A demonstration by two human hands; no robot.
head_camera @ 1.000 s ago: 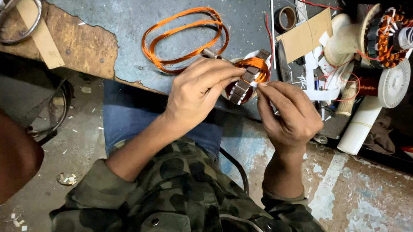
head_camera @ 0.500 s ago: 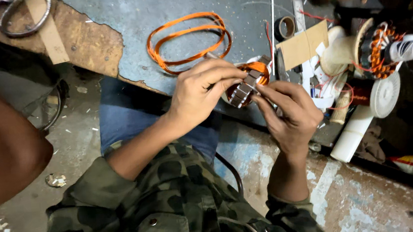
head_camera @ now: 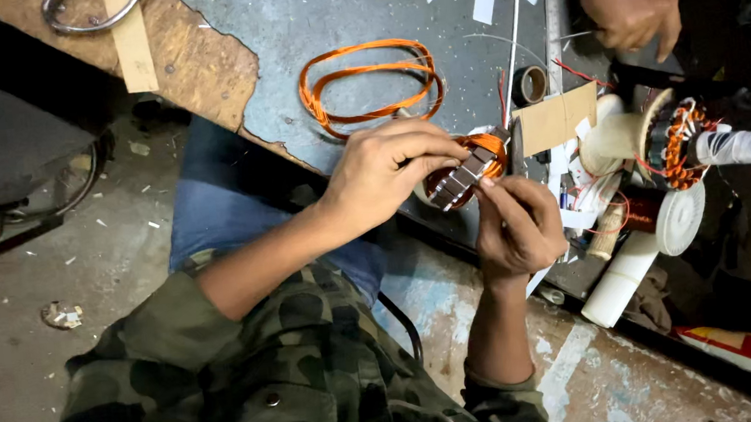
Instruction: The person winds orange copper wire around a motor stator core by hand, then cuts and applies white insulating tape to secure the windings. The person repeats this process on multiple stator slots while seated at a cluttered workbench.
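Head view: we look down at our two hands over a grey bench [head_camera: 322, 16].
Left hand [head_camera: 386, 174]: our fingers grasp the stator [head_camera: 463, 174] from nine o'clock.
Right hand [head_camera: 514, 224]: our fingertips pinch the stator's edge from five o'clock.
Stator: at centre, wound with copper wire, held above the bench edge.
Coil [head_camera: 369, 80]: loose orange loops at eleven o'clock of the stator.
Other hand [head_camera: 631, 3]: a co-worker's, at one o'clock.

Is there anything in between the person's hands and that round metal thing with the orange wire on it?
No, nothing visible is in between. The left hand grips the round metal core from the side and top, and the right hand touches its lower edge with its fingertips. The loose orange wire loop lies apart on the table.
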